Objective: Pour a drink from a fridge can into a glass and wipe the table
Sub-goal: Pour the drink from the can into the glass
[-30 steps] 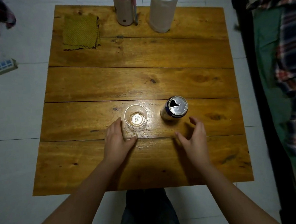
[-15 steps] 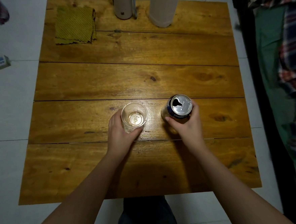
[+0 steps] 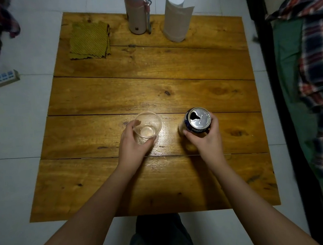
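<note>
A clear glass stands upright near the middle of the wooden table, with nothing visible inside it. My left hand grips it from the near left side, fingers curled round its wall. To the right, an opened blue and silver can stands upright, its mouth hole dark. My right hand wraps round the can from the near side. A folded olive-green cloth lies at the table's far left corner.
A beige flask with a blue lid and a white paper roll stand at the far edge. A power strip lies on the tiled floor at the left. A bed with plaid fabric runs along the right.
Both hands moved forward from the table: the left closed round the glass, the right round the can. The can and glass stay upright in place.
</note>
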`<state>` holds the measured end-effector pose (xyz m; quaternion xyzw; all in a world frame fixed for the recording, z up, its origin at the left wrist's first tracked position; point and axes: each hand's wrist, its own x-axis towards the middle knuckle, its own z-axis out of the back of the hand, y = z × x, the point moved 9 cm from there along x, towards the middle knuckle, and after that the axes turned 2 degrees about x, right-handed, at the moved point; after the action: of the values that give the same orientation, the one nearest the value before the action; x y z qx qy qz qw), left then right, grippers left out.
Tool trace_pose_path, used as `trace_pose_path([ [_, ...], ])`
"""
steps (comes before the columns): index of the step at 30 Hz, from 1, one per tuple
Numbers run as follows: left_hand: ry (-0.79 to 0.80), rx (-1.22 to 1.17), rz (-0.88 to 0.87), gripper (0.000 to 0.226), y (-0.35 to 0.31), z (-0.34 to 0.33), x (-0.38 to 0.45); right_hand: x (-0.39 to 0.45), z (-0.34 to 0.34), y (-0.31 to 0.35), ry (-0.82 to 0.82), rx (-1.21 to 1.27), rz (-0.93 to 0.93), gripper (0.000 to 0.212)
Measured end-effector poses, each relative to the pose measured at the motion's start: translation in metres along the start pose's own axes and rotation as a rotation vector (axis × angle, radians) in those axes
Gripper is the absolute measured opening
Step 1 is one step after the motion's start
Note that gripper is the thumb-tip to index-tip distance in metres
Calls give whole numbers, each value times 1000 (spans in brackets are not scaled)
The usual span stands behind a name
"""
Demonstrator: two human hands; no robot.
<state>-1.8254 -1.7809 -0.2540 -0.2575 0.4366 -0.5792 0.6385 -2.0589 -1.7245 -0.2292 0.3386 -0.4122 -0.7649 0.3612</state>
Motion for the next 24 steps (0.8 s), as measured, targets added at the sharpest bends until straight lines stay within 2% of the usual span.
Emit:
trace_pose_path([
  [13, -59, -36, -108, 61, -124, 78, -60, -57, 78, 135, 1, 77, 129, 73],
  [19, -52, -59, -145, 68, -165, 101, -101, -99, 100, 173, 73, 167, 150, 75],
  [24, -20, -33, -212, 71, -180, 106, -132, -124, 108, 192, 131, 103, 207, 74],
])
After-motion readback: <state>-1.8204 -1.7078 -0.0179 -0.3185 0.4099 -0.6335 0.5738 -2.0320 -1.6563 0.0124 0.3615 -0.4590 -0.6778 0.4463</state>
